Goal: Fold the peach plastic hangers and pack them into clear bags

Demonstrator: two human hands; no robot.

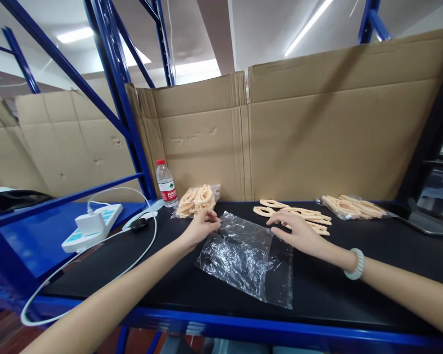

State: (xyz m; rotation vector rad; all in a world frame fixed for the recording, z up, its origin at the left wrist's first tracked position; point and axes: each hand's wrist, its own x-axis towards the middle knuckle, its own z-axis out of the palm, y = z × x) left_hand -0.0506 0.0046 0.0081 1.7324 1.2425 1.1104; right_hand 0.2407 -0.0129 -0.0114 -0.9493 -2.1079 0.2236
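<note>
A clear plastic bag [243,258] lies crumpled flat on the black table top [354,290]. My left hand [201,226] pinches the bag's far left corner with curled fingers. My right hand [293,230] rests at the bag's far right corner, fingers stretched toward a loose pile of peach-coloured loop-shaped pieces [297,214] just beyond it. A white bead bracelet [355,264] sits on my right wrist.
A filled bag of the same pieces [196,200] lies behind my left hand, another [354,206] at the far right. A water bottle [167,183], a white power strip [92,226] with cable, cardboard walls [299,132] and blue rack posts [121,98] surround the table.
</note>
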